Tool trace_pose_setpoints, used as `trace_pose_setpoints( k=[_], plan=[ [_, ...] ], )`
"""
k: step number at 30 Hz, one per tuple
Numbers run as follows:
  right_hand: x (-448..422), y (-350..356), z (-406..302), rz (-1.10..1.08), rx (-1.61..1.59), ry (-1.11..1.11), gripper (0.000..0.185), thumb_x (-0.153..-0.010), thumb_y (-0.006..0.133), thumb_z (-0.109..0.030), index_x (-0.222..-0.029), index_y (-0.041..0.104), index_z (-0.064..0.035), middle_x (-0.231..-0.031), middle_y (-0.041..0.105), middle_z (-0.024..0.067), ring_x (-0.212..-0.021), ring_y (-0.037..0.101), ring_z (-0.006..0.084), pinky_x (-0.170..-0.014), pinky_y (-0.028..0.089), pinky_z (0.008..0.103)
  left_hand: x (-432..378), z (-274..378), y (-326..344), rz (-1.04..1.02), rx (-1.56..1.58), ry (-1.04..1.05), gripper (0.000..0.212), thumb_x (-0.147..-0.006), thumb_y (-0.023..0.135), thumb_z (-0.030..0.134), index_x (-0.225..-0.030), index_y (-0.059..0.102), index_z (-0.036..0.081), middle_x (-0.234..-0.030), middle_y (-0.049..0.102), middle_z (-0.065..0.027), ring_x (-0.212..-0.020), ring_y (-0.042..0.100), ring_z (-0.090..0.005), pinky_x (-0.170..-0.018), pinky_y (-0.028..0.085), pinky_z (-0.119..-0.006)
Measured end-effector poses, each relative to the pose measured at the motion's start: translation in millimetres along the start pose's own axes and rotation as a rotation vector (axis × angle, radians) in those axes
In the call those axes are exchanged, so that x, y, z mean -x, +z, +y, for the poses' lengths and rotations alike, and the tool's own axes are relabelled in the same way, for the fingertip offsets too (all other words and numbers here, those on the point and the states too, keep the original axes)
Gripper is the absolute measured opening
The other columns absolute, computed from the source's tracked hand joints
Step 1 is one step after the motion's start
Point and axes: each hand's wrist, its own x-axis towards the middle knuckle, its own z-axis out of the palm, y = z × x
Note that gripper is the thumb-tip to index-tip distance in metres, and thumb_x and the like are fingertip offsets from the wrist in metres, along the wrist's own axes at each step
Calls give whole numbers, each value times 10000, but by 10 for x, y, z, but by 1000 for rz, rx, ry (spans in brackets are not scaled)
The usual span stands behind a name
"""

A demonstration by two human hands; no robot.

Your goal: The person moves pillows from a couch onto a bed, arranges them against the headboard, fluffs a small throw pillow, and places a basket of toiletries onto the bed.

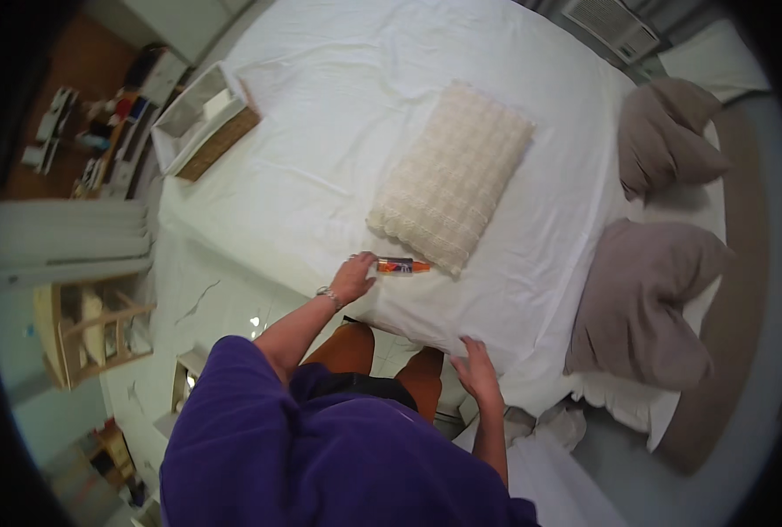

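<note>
An orange plastic bottle [402, 265] with a dark label and a tapered orange tip lies on its side on the white bed sheet [312, 151]. My left hand [355, 278], with a metal watch or bracelet on its wrist, is at the bottle's base end. Its thumb and fingers are apart; whether they touch the bottle I cannot tell. Just beyond the bottle, a cream pillow [453, 178] with a ruffled, textured cover rests at a slant. Over the near edge of the bed, my right hand [480, 374] has its fingers spread and holds nothing.
A lined wicker basket [213, 141] with a white item inside sits at the bed's left edge. Two grey-brown cushions [668, 138] [648, 303] are at the right by the headboard [737, 263]. A wooden chair [104, 329] stands on the tiled floor at left.
</note>
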Motion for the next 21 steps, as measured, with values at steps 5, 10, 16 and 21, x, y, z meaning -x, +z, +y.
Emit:
trace_pose_setpoints(
  k=[5,10,16,21],
  plan=[
    [-677,550,-476,-16,-560,56,524,-822,615,-212,-1262,392,-36,-1125,525,195,-899,593,266,-788,479,329,-299,-70,332,-296,-149,-31,411,-768,645,243,-1054,458,14,-1035,507,-193,-948,543,-320,-745,477,-407],
    [-662,507,-677,514,-855,223,688,-845,618,-245,-1385,218,-98,-1122,514,121,-876,562,171,-731,466,294,-215,573,192,-639,367,-22,424,-845,585,358,-1003,452,-13,-873,554,-148,-795,577,-245,-684,464,-330],
    [-316,-108,-920,795,-732,-3,652,-845,598,-225,-1375,238,-102,-868,593,117,-792,591,177,-728,481,305,-65,1732,-501,-862,1061,60,316,-910,501,348,-947,433,41,-779,480,-4,-681,433,-79,-633,413,-237],
    [30,-591,-1082,850,-945,-147,719,-795,622,-76,-1375,204,-145,-827,561,65,-708,558,117,-671,477,261,-153,2325,-623,-849,1131,136,328,-921,487,319,-1037,429,18,-794,460,16,-688,415,-66,-637,397,-230]
  ],
)
